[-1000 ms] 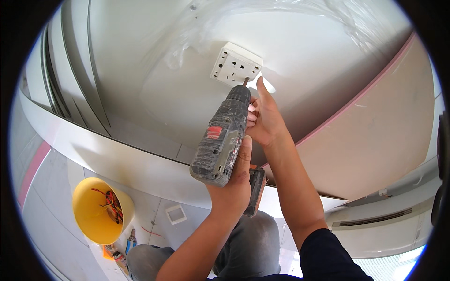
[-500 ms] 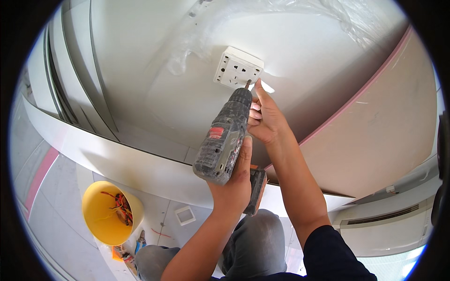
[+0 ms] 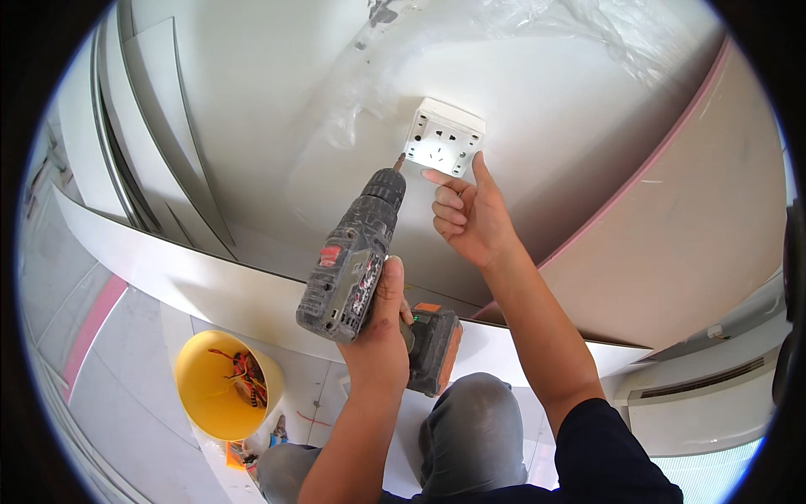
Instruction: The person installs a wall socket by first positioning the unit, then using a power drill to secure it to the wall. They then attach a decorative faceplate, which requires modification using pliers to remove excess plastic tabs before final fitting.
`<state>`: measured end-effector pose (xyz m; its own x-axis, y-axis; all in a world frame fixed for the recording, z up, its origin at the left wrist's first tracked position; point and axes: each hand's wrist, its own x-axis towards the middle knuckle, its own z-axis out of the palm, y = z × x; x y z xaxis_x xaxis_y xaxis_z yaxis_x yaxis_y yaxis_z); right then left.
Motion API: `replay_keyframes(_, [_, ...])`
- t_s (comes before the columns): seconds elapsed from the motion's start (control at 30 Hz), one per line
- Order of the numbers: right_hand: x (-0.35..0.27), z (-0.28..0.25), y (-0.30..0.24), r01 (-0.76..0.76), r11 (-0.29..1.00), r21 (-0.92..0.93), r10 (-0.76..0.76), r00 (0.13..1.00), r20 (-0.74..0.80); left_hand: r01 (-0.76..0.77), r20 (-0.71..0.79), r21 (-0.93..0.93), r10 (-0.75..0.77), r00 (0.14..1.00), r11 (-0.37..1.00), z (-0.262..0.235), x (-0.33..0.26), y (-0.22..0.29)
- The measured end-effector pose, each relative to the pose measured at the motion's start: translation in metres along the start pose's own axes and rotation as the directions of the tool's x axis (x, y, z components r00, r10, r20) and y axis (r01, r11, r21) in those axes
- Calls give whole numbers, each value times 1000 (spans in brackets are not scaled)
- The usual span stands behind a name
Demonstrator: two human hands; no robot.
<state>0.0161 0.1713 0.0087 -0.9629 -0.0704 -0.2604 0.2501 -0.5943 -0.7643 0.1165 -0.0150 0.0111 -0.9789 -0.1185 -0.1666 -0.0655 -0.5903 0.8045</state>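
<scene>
Inspection of the head view. The left hand point(image 3: 379, 332) is clenched around the grip of a grey cordless drill point(image 3: 357, 252), whose orange-trimmed battery pack point(image 3: 434, 347) sits below the fist. The driver bit point(image 3: 400, 159) points up and to the right, its tip just beside the lower left corner of a white wall socket point(image 3: 444, 137); whether it actually touches the faceplate cannot be told.

The right hand point(image 3: 467, 217) grasps nothing: the thumb and forefinger reach up to the lower right edge of the socket, the other fingers point(image 3: 451, 214) curled loosely into the palm.

The socket sits on a white wall panel point(image 3: 252, 101), standing slightly proud of it, with clear plastic sheeting point(image 3: 604, 34) draped above and to the right.

Judged state of work: the socket is in place on the wall and being steadied, while fastening appears not yet finished, since the bit is lined up at a corner and not clearly seated. No loose screws are visible.

Surroundings: below, near the person's grey-trousered knees point(image 3: 470, 428), a yellow bucket point(image 3: 220, 386) holds red-handled tools. A white curved panel edge point(image 3: 193, 281) runs between bucket and wall.
</scene>
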Motion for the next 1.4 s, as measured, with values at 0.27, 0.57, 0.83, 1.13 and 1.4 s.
replay_keyframes(0.27, [8,9,10,28,989,143,-28,1000,1,15,55,-7,-15,998,1000,8,19,1])
replay_keyframes(0.57, [8,10,11,48,993,104,-47,999,-9,18,52,-11,-17,998,1000,13,23,-5])
replay_keyframes(0.83, [7,8,11,57,994,97,-59,998,15,-18,43,-4,18,999,1000,15,25,-10])
replay_keyframes(1.13, [9,9,13,71,991,113,-72,997,1,19,30,-18,-19,999,1000,20,22,-9])
replay_keyframes(1.4, [2,5,7,52,991,120,-49,999,-24,-83,62,52,79,995,995,14,26,-16])
